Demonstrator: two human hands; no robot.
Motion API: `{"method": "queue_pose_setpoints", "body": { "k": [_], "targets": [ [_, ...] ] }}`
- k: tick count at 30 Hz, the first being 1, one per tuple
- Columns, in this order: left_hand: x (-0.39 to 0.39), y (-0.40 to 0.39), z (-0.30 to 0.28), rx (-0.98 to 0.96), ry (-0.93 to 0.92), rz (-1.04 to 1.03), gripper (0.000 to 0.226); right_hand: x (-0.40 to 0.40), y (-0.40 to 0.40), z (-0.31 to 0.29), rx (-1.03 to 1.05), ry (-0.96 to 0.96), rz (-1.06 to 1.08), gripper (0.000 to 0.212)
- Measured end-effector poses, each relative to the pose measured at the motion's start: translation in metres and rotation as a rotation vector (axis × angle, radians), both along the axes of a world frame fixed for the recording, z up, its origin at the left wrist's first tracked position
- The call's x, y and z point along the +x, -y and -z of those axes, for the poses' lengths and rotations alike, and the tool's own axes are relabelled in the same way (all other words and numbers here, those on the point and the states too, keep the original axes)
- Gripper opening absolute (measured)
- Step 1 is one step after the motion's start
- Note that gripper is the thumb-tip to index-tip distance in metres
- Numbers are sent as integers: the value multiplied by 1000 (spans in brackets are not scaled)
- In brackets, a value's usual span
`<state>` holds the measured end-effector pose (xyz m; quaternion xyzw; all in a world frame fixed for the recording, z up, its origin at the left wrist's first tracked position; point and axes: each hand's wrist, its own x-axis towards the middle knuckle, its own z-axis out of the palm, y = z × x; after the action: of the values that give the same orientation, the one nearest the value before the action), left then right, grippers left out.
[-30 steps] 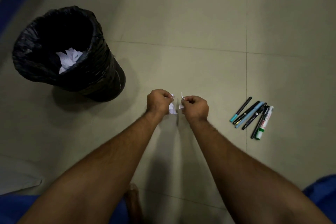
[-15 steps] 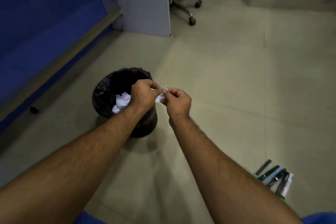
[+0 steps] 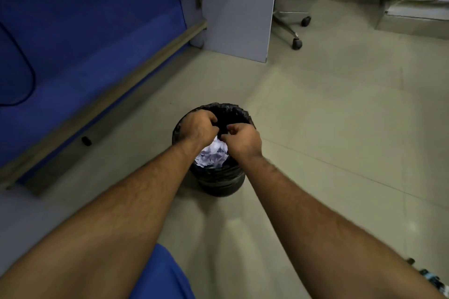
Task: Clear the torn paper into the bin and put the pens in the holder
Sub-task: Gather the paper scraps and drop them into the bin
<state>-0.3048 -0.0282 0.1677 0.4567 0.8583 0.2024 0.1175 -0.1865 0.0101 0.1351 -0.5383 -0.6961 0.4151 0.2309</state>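
Note:
The bin (image 3: 220, 181), lined with a black bag, stands on the floor in the middle of the view. Crumpled white torn paper (image 3: 212, 156) lies inside it. My left hand (image 3: 199, 127) and my right hand (image 3: 243, 139) hover close together over the bin's mouth, fingers curled inward and tips almost touching. Whether paper scraps are still pinched in them is hidden by the fingers. The pens (image 3: 430, 278) lie on the floor at the bottom right edge, only partly in view. No pen holder is visible.
A blue partition (image 3: 80, 39) with a wooden base strip runs along the left. A grey panel (image 3: 239, 5) stands behind the bin, with office chair wheels (image 3: 297, 43) beside it. Beige floor tiles stretch to the right.
Both hands moved from the floor beside the pens, carrying small paper scraps, to a spot over the bin's mouth. The view swung up and left, so the pens slid to the bottom right.

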Motion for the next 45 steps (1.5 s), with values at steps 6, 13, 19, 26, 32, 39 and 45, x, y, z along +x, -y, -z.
{"method": "queue_pose_setpoints", "body": {
  "k": [6,13,19,26,32,39,45],
  "targets": [
    [34,-15,-6,75,155,101,18,30,-4,1,19,-229,263,19],
    [107,-45,10,64,362,209,10,93,-18,22,30,-316,489,21],
    [195,-15,105,-129,368,310,18,210,12,113,-163,-53,482,26],
    [240,44,212,-422,216,430,44,268,46,192,-218,342,237,33],
    [258,52,254,-449,123,471,49,278,44,224,-119,539,-87,49],
    [265,47,269,-296,121,345,27,276,37,240,57,573,-211,37],
    [256,42,268,-313,143,229,12,258,41,243,198,625,-158,26]
  ]
}}
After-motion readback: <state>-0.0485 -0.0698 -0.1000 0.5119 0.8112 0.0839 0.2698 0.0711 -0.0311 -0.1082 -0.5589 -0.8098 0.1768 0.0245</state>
